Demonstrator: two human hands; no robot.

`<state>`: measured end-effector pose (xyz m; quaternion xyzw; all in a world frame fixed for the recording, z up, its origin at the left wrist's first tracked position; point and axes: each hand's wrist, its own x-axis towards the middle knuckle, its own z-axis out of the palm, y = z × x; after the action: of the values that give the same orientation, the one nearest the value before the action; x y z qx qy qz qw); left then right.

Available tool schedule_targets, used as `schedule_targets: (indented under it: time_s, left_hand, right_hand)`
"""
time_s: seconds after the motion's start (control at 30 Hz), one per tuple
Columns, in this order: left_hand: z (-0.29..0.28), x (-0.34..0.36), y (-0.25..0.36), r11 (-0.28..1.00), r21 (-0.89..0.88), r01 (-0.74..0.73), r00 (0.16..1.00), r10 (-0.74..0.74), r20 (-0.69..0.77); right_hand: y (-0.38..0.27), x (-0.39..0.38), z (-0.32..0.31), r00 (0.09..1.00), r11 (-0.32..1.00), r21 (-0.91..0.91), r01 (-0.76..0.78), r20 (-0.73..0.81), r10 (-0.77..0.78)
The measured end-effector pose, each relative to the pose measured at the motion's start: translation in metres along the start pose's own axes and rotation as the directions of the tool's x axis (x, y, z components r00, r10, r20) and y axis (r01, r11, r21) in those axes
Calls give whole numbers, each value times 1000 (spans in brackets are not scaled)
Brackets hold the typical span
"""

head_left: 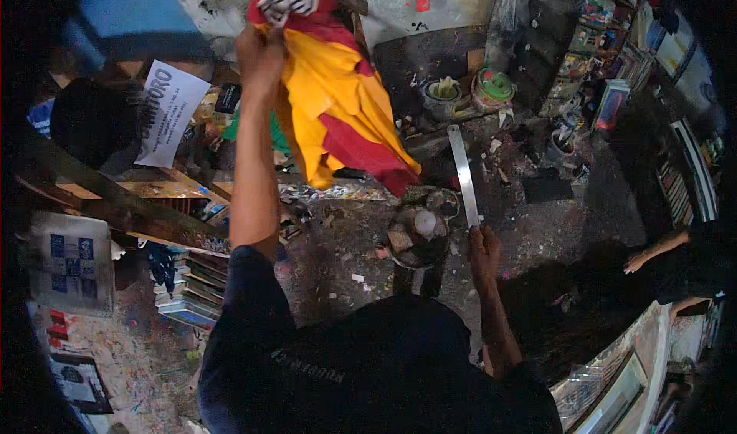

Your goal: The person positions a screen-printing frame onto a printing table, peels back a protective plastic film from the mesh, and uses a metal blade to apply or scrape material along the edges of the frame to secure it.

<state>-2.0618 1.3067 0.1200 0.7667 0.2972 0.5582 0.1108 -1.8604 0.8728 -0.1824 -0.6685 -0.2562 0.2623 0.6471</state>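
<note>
My left hand (261, 57), raised at the upper left, is closed on a yellow and maroon garment (322, 88). The cloth hangs in loose folds, with a black-and-white print near its top; its lower end is slightly blurred. Lower and to the right, my right hand (484, 253) grips one end of a steel ruler (462, 169). The ruler points away from me, with a small hole at its far tip. It is apart from the garment. Between my arms, near the garment's lower end, stands a round container (418, 242) with pale lumps in it.
At left is a cluttered wooden bench (146, 196) with a white printed sheet (170, 115). A bucket (441, 96) and a green-topped tub (495, 87) stand at the back. Scraps litter the dark floor (522, 226). Another person's hand (637, 262) reaches in from the right.
</note>
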Motion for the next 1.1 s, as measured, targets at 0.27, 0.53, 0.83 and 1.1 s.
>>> schedule_targets:
  time_s: [0.27, 0.53, 0.83, 1.1]
  left_hand:
    - [-101, -49, -26, 632, -755, 178, 984, -115, 135]
    - [-131, -93, -53, 943, -193, 272, 957, -286, -46]
    - [-73, -115, -15, 782, -588, 204, 892, -397, -218]
    - [-51, -102, 31, 619, -735, 277, 821, -549, -154]
  right_hand:
    - [-9, -8, 26, 998, 999, 38, 3, 56, -5]
    - [3, 5, 37, 972, 999, -8, -48, 232, 48]
    - [-127, 76, 106, 937, 937, -33, 347, 63, -344]
    - [-176, 103, 145, 866, 824, -275, 494, 70, -496]
